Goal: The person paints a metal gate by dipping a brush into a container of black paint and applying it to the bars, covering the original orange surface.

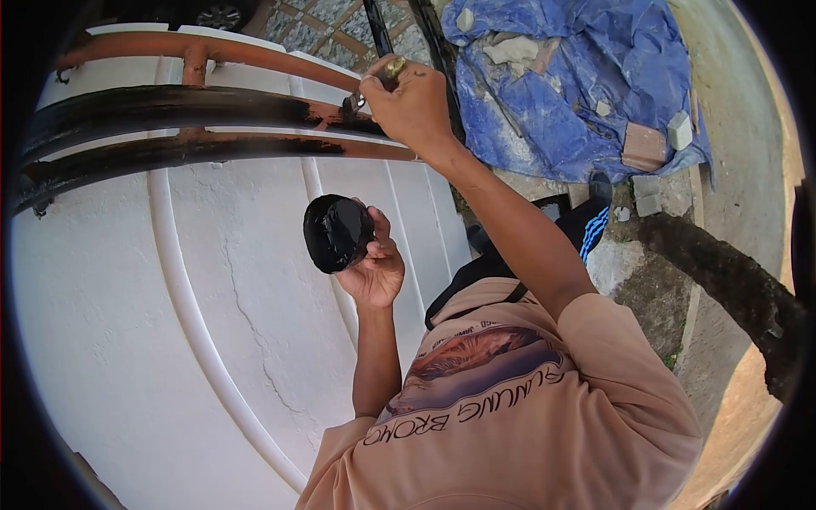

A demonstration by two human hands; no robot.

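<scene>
Right hand point(412, 102) up high, fingers clamped on a small paintbrush with a dark head and metal collar point(356, 101)! The head sits just left of those fingers, at the curved middle metal rail point(170, 109), glossy black further left, red-brown close to the fingers. Lower down, the left hand point(376, 276) has its fingers curled around a round, glossy black cup point(318, 238), before a ribbed white wall point(102, 280). Right of the upper fingers, a crumpled blue tarp point(565, 81).
</scene>
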